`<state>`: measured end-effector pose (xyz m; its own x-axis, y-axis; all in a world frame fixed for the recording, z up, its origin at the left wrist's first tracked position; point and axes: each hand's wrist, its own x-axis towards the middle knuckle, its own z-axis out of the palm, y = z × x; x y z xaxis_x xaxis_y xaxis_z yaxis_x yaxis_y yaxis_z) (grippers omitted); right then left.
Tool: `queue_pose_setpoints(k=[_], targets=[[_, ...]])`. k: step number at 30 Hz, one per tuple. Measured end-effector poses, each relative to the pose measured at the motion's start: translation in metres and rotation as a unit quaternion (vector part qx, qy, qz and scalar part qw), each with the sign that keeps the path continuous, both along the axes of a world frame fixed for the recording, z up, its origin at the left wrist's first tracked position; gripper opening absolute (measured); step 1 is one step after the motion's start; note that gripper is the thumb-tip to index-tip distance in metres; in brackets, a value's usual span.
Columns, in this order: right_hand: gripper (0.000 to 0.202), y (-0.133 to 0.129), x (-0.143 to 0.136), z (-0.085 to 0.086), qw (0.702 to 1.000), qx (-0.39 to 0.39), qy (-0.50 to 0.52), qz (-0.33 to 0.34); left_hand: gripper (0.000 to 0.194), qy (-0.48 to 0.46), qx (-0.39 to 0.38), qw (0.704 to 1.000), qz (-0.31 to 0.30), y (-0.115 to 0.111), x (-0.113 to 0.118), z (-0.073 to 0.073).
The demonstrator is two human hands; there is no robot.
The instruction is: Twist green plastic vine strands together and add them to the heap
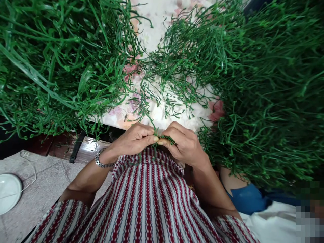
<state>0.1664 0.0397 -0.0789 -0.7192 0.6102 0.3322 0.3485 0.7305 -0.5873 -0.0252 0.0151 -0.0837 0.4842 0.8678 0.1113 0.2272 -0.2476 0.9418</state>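
1. Just above the striped shirt (149, 202), both hands work close together; left hand (134, 139) has a green stem (152, 125) pinched at the thumb tip, and it trails up onto the flowery cloth (152, 30).
2. Right hand (184, 143) is curled closed around a few sprigs (169, 138); its thumb tip sits right beside the left one.
3. Big left pile (60, 57) of greens, even bigger right pile (268, 101); loose strands (174, 77) lie between them on the cloth.
4. Silver bracelet (100, 161) on the left wrist; white dish (10, 192) down on the floor (50, 179), far left.
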Motion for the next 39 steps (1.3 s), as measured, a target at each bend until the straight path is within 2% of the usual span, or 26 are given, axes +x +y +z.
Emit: queue_pose_setpoints(k=[4, 7, 10, 13, 15, 18, 20, 24, 26, 28, 30, 35, 39], targets=[[0.016, 0.001, 0.002, 0.005, 0.998, 0.009, -0.054, 0.033, 0.041, 0.046, 0.069, 0.996, -0.033, 0.004, -0.001, 0.004], [0.014, -0.001, 0.002, 0.006, 0.995, 0.03, -0.09, 0.035, 0.039, 0.021, 0.034, 0.998, -0.053, 0.003, -0.001, 0.003], [0.012, -0.006, 0.0, 0.008, 0.992, 0.053, -0.114, 0.005, 0.039, 0.006, -0.021, 0.999, -0.034, 0.001, 0.001, -0.001], [0.013, -0.009, -0.001, 0.009, 0.99, 0.055, -0.128, -0.014, 0.037, 0.023, -0.023, 0.999, -0.019, 0.0, 0.003, -0.003], [0.013, -0.009, 0.0, 0.008, 0.994, 0.026, -0.108, 0.005, 0.037, 0.007, -0.011, 0.999, -0.035, -0.001, 0.004, -0.003], [0.012, -0.009, -0.001, 0.003, 0.993, -0.098, 0.042, 0.055, 0.036, -0.087, -0.044, 0.993, -0.065, -0.004, 0.005, -0.001], [0.013, -0.01, -0.004, -0.003, 0.961, -0.209, 0.166, 0.067, 0.035, -0.147, -0.101, 0.982, -0.062, -0.006, 0.006, 0.001], [0.017, -0.017, -0.012, -0.015, 0.856, -0.41, 0.31, 0.047, 0.035, -0.227, -0.184, 0.955, -0.057, -0.008, 0.009, 0.004], [0.02, -0.019, -0.013, -0.018, 0.804, -0.467, 0.363, 0.056, 0.035, -0.277, -0.209, 0.936, -0.061, -0.008, 0.008, 0.004], [0.022, -0.019, -0.011, -0.017, 0.778, -0.481, 0.397, 0.071, 0.035, -0.319, -0.235, 0.917, -0.055, -0.008, 0.007, 0.003], [0.022, -0.016, -0.007, -0.015, 0.791, -0.465, 0.395, 0.049, 0.034, -0.323, -0.244, 0.914, -0.025, -0.007, 0.006, 0.001], [0.022, -0.007, -0.004, -0.01, 0.87, -0.404, 0.266, -0.094, 0.022, -0.263, -0.185, 0.938, 0.131, -0.002, 0.011, 0.0], [0.022, -0.009, -0.014, -0.011, 0.907, -0.341, 0.207, -0.134, 0.017, -0.27, -0.162, 0.93, 0.188, 0.001, 0.019, -0.001]])
